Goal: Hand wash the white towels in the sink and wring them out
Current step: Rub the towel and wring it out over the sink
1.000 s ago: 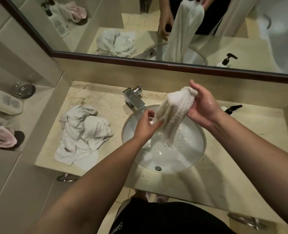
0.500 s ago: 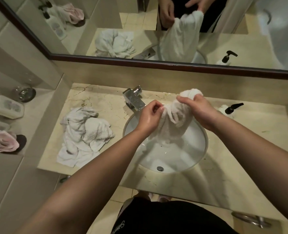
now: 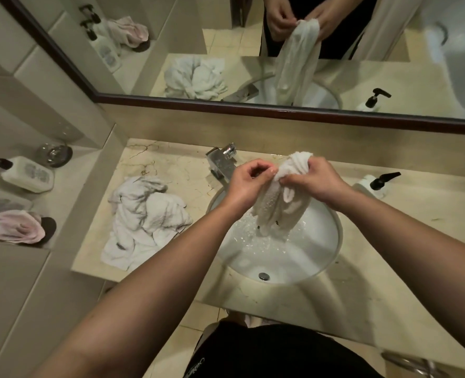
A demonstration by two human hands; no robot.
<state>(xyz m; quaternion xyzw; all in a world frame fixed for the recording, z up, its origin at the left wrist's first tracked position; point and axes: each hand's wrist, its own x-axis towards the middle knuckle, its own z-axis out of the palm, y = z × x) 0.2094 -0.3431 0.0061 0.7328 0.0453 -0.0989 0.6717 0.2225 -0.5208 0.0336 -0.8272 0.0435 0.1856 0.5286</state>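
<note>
A wet white towel (image 3: 277,205) hangs bunched over the round white sink (image 3: 321,257), its lower end just above the rippling water. My right hand (image 3: 316,181) grips the towel's top from the right. My left hand (image 3: 249,181) pinches its upper left edge with curled fingers. A pile of crumpled white towels (image 3: 144,219) lies on the marble counter (image 3: 177,167) to the left of the sink.
A chrome tap (image 3: 222,163) stands behind the sink, close to my left hand. A soap pump bottle (image 3: 373,184) stands at the right. On the left ledge are a white bottle (image 3: 27,174), a glass dish (image 3: 54,154) and a pink cloth (image 3: 10,227). A mirror (image 3: 253,50) spans the wall.
Both hands have come together at the towel's top. My left hand rose from the towel's middle to its upper edge, and the towel now hangs in a narrower bunch.
</note>
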